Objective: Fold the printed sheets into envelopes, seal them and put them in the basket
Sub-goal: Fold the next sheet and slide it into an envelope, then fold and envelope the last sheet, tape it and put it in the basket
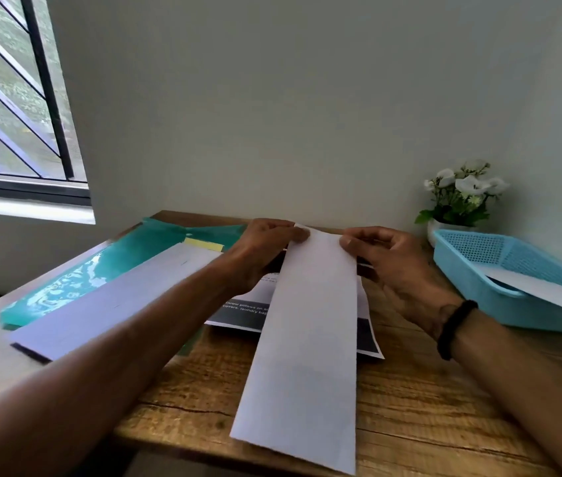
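**Both hands pinch the far end of a folded strip**

The left hand (261,249) pinches the strip's (307,339) far left corner; the right hand (388,259) pinches the far right corner. The strip runs toward the viewer over a printed sheet (241,313), hiding most of its text. At right, the basket (500,297), cut off by the edge, holds white paper.

The wooden surface (410,407) carries a green folder (128,259), printed sheets (241,316), a blue basket (513,290) (right side) and a potted plant (458,201).
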